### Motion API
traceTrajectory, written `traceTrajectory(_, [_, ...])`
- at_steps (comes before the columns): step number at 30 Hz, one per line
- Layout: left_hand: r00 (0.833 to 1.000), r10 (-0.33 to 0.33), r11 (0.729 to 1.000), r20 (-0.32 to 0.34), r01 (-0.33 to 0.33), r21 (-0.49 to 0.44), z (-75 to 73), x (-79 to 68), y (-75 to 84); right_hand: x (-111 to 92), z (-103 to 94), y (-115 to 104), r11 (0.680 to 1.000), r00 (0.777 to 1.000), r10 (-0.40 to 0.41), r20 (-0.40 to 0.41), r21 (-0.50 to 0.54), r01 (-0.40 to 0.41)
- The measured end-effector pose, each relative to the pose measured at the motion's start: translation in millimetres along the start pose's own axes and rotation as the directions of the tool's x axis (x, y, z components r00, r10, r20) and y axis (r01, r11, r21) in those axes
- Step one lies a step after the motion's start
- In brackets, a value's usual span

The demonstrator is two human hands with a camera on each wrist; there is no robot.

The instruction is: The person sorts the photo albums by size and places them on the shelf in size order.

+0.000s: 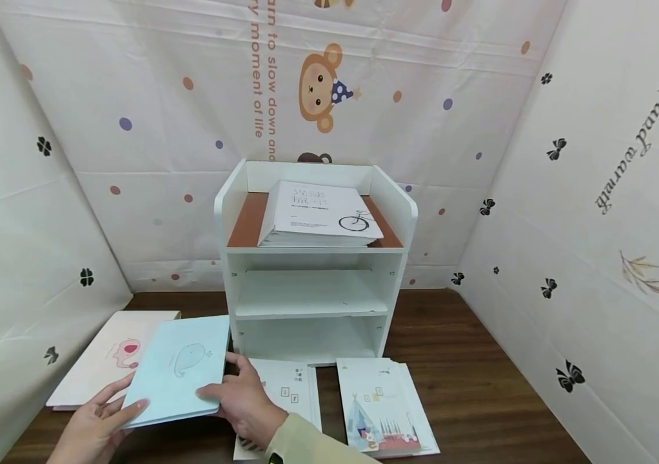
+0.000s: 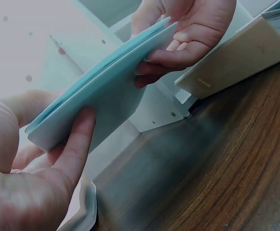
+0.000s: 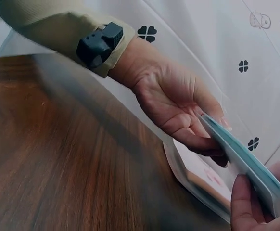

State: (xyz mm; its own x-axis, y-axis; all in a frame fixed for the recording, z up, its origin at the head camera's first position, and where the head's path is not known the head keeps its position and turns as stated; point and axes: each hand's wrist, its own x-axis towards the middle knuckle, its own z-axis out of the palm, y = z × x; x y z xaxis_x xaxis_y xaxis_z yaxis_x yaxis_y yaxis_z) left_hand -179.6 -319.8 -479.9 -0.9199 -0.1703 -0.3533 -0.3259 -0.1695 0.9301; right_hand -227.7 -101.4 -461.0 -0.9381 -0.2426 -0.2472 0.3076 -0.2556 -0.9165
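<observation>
A light blue notebook (image 1: 187, 367) with a whale drawing is held tilted between both hands, raised over the table. My left hand (image 1: 97, 419) pinches its lower left corner, thumb on the cover and fingers beneath. At the right edge my right hand (image 1: 251, 399) grips it the same way. In the left wrist view, the notebook's underside (image 2: 113, 106) shows fingers of both hands pressed against it. Beneath and to the left lies a pale pink notebook (image 1: 106, 361) with a red elephant, partly covered by the blue one.
Behind stands a white shelf (image 1: 309, 316) with two lower compartments; a stack of white notebooks (image 1: 329, 212) lies on its brown top. In front of it are a white booklet (image 1: 289, 386), partly behind the right hand, and booklets with a tent picture (image 1: 384, 412). Patterned cloth (image 1: 538, 225) encloses the dark wooden table (image 1: 480, 399).
</observation>
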Motion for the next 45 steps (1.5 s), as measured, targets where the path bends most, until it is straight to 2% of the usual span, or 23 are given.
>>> traceTrajectory(9, [0.999, -0.029, 0.998, -0.016, 0.03, 0.053, 2.8, -10.1, 7.7, -5, -9.5, -6, 0.998, 0.998, -0.036, 0.051, -0.041, 0.038])
traceTrajectory(15, [0.997, -0.041, 0.987, -0.06, 0.049, 0.153, -2.9, -16.4, 8.0, -15, -15.6, -10, 0.991, 0.986, -0.096, 0.138, -0.084, 0.109])
traceTrajectory(19, [0.996, -0.033, 0.975, -0.079, 0.05, 0.217, -4.8, -21.6, 7.5, -21, -16.8, -13, 0.987, 0.979, -0.117, 0.169, -0.085, 0.133])
traceTrajectory(25, [0.998, -0.027, 0.982, -0.049, 0.036, 0.188, -0.7, -27.1, 11.2, -26, -19.9, -16, 0.986, 0.974, -0.14, 0.179, -0.063, 0.153])
traceTrajectory(32, [0.999, -0.025, 0.969, -0.039, 0.034, 0.244, 1.4, -32.9, 14.2, -32, -25.1, -19, 0.983, 0.967, -0.152, 0.203, -0.07, 0.169])
traceTrajectory(37, [0.999, -0.026, 0.959, -0.046, 0.038, 0.281, 0.2, -33.5, 13.0, -37, -28.2, -19, 0.978, 0.954, -0.177, 0.243, -0.063, 0.198])
traceTrajectory(45, [0.999, -0.028, 0.965, -0.043, 0.039, 0.259, 3.3, -38.0, 14.5, -45, -30.7, -23, 0.976, 0.947, -0.2, 0.253, -0.036, 0.216])
